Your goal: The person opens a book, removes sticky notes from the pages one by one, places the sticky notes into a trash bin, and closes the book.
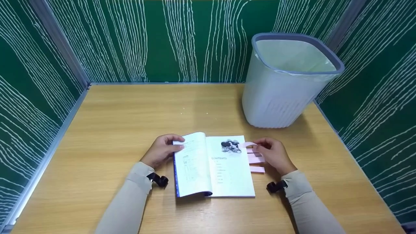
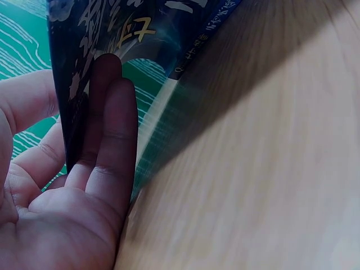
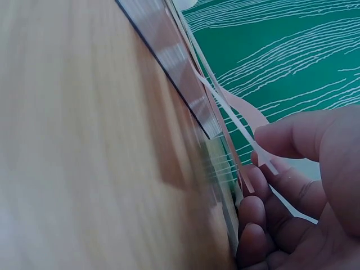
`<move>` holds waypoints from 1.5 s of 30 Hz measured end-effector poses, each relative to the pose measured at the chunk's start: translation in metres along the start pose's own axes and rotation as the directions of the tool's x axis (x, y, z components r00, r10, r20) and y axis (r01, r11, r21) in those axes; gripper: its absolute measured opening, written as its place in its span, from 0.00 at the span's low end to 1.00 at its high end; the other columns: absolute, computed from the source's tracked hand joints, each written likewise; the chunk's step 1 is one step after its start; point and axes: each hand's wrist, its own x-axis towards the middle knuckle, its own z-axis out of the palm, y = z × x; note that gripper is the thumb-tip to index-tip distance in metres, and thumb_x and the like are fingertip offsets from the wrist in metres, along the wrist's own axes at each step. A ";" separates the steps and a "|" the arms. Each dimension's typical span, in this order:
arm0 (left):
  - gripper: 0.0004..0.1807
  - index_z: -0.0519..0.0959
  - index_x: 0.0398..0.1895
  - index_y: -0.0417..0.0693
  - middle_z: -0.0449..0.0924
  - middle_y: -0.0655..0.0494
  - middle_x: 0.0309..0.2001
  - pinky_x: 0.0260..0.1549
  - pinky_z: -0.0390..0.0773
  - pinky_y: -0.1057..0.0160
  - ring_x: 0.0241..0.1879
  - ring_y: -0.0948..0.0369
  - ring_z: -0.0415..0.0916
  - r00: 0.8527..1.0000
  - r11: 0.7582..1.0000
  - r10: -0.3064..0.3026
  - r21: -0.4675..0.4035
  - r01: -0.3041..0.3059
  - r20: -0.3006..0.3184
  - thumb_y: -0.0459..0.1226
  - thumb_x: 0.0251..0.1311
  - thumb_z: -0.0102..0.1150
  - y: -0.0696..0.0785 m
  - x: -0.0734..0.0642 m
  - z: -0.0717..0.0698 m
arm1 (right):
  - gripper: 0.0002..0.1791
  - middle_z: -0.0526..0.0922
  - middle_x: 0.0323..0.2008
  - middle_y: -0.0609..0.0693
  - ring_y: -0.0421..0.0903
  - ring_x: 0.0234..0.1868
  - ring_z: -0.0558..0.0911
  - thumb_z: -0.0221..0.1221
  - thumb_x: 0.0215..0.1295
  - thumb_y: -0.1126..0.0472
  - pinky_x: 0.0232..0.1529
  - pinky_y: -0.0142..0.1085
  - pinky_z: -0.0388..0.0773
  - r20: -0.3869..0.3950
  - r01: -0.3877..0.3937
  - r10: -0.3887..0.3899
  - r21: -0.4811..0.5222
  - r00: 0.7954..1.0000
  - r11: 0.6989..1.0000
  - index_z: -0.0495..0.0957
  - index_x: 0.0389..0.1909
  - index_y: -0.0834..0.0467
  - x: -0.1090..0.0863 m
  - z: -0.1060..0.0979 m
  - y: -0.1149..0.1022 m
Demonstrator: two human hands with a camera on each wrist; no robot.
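On the yellow-brown wood-grain worktop (image 1: 227, 214), nearest the person, a white-paged book with a dark blue printed cover (image 1: 214, 172) lay spread at its contents page. The step in hand was judged to be handling the topmost curved pale-pink paper strip (image 1: 247, 143); whether it was being fixed or peeled could not be determined. The next move appeared to call for a steady page and a light, controlled pull or press.

The bare left hand (image 1: 161, 151), at the book's ten o'clock, held cover and pages between thumb and fingers. The bare right hand (image 1: 274, 154), near three o'clock, showed a narrow grip, thumb and finger pinching the strip, which extended towards the grip's ten o'clock, over the page edge. Flat pale-pink paper strips (image 1: 257, 169) projected from the book at three o'clock, near that hand.

Beyond, towards one o'clock, stood a pale, grey-rimmed, lined plastic bin (image 1: 274, 104), apart from the book. Green panels with white wavy lines (image 1: 156, 39) stood farthest.
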 end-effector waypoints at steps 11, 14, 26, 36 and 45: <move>0.20 0.80 0.54 0.35 0.79 0.47 0.51 0.42 0.87 0.59 0.45 0.55 0.82 1.000 1.000 -0.011 -0.016 0.011 0.003 0.30 0.59 0.72 0.000 -0.001 0.000 | 0.14 0.83 0.47 0.56 0.49 0.47 0.78 0.64 0.71 0.56 0.44 0.30 0.78 0.005 0.010 -0.010 -0.032 1.000 0.999 0.84 0.52 0.59 -0.002 -0.001 -0.004; 0.19 0.80 0.54 0.35 0.79 0.47 0.51 0.43 0.87 0.59 0.45 0.54 0.82 1.000 1.000 -0.009 -0.020 0.009 0.004 0.29 0.59 0.72 0.000 -0.001 0.000 | 0.16 0.83 0.47 0.56 0.49 0.46 0.78 0.64 0.71 0.55 0.44 0.31 0.79 0.015 0.009 -0.008 -0.025 1.000 1.000 0.83 0.54 0.59 -0.003 -0.001 -0.005; 0.18 0.81 0.52 0.37 0.80 0.48 0.50 0.40 0.86 0.60 0.44 0.55 0.81 1.000 1.000 -0.017 -0.013 0.017 0.003 0.31 0.59 0.73 0.002 -0.002 0.001 | 0.18 0.84 0.42 0.54 0.47 0.41 0.78 0.67 0.69 0.52 0.39 0.30 0.76 -0.026 0.041 -0.040 0.048 0.999 0.998 0.84 0.50 0.61 -0.003 0.000 -0.005; 0.17 0.82 0.52 0.39 0.80 0.47 0.51 0.43 0.86 0.60 0.45 0.55 0.82 1.000 1.000 -0.024 0.005 0.024 -0.010 0.31 0.60 0.72 0.000 -0.001 0.001 | 0.15 0.83 0.44 0.54 0.49 0.44 0.77 0.66 0.70 0.55 0.42 0.31 0.76 -0.024 0.019 -0.019 0.011 1.000 1.000 0.84 0.51 0.61 -0.001 0.001 -0.003; 0.19 0.81 0.53 0.37 0.80 0.47 0.52 0.42 0.87 0.59 0.45 0.55 0.83 1.000 1.000 -0.017 0.008 0.017 -0.007 0.30 0.60 0.72 0.001 -0.001 0.001 | 0.14 0.82 0.46 0.56 0.50 0.47 0.78 0.63 0.70 0.62 0.43 0.29 0.78 -0.017 -0.012 0.012 -0.011 1.000 1.000 0.82 0.53 0.61 -0.002 0.000 -0.003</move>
